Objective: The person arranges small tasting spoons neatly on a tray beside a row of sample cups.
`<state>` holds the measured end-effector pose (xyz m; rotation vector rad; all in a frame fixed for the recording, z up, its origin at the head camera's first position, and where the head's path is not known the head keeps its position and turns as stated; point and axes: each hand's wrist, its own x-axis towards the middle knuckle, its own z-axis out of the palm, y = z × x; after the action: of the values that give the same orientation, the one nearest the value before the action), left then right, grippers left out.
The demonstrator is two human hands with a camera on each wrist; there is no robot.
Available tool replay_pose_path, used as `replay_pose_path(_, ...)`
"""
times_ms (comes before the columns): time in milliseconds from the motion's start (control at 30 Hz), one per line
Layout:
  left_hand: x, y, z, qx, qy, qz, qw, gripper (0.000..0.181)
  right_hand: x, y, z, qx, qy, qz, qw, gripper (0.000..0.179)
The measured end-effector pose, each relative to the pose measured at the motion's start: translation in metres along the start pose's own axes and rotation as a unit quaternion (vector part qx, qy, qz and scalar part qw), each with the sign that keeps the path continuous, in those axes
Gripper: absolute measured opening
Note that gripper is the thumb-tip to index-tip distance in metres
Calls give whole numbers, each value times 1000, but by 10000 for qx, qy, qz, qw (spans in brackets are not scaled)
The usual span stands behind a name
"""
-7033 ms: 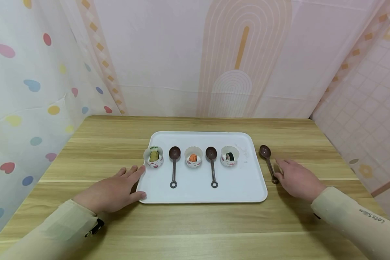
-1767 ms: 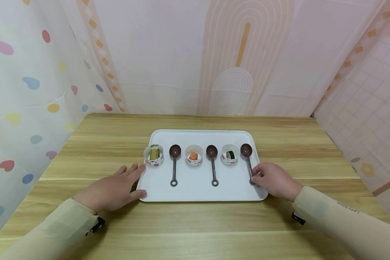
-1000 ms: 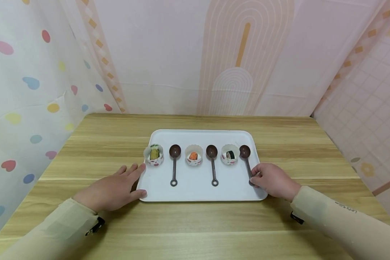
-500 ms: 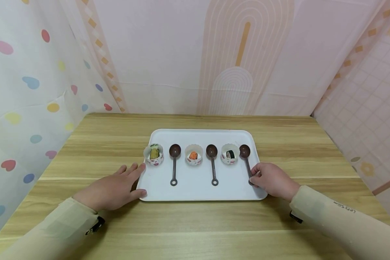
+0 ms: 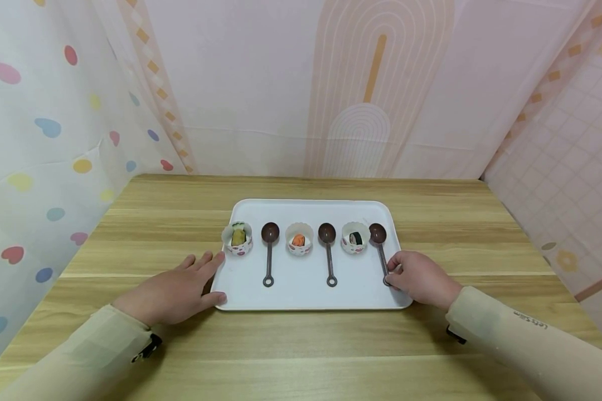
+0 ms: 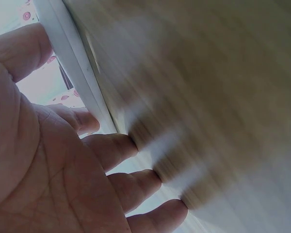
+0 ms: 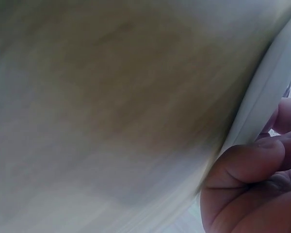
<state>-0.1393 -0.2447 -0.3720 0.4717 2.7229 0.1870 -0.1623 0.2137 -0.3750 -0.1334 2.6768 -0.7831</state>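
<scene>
In the head view, the fingers of my right hand [image 5: 423,280] pinch the ringed handle end of a brown measuring scoop [image 5: 378,234] at the white tray's [image 5: 301,298] right side. Its round bowl sits right beside a paper baking cup [image 5: 355,248] holding a small sushi roll. My left hand [image 5: 173,292] spreads its fingers at the tray's left edge, thumb on the rim. The left wrist view shows its palm [image 6: 43,170] and straight fingers by the rim. In the right wrist view, my curled fingers [image 7: 252,162] are at the tray edge; the scoop is mostly hidden there.
Two more brown scoops, left [image 5: 270,234] and middle [image 5: 326,234], lie on the tray with handles toward me. Between and beside them stand a cup with an orange-topped piece [image 5: 299,248] and one with a yellow-green piece [image 5: 238,248]. The wooden table [image 5: 301,356] surrounds the tray.
Seven seconds ago the right scoop lay on the table beside the tray; my right hand has brought it onto the tray. Since then its bowl has shifted slightly left. My left hand stays put.
</scene>
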Motion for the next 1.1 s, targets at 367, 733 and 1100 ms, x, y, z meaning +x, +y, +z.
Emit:
replay_pose_path(367, 0, 2, 1, -64, 76, -17, 9999, 94, 0, -1, 0, 23, -29, 168, 9999, 17)
replay_pose_path(733, -1, 1, 2, -111, 98, 11, 9999, 94, 1, 2, 0, 68, -15, 142, 9999, 16)
replay_pose_path(1100, -1, 1, 0, -50, 67, -10, 10000, 95, 1, 2, 0, 111, 18, 211, 9997, 20)
